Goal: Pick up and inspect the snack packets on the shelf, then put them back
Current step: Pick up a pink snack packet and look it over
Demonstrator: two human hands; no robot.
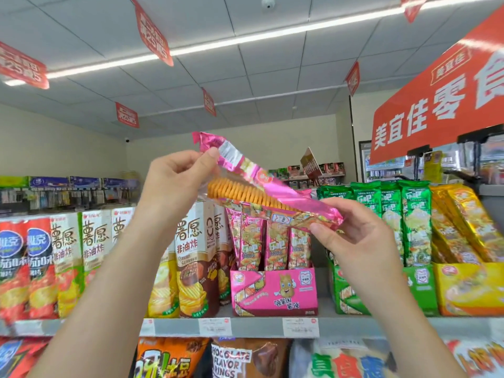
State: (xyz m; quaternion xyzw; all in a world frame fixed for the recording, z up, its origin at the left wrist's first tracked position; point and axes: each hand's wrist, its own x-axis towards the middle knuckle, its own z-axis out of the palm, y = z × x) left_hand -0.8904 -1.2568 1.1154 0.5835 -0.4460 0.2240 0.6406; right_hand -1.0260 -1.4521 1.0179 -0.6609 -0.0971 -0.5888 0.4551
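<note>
The pink snack packet slants from 11 to 4 o'clock, held up above the shelf. The left hand pinches its upper end and the right hand its lower. This looks like the inspection step; next it needs lowering into the pink display box at 6 o'clock.

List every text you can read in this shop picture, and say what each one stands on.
"美宜佳零食": orange sign, last character cut off.
"薯愿" and "非油炸": white chip cartons.
"乐吧": green packets.
"CHOCOLATE FLAVOR RINGS": brown bag.
Too blurred or small to read: the held pink packet, price tags, hanging red flags.
</note>
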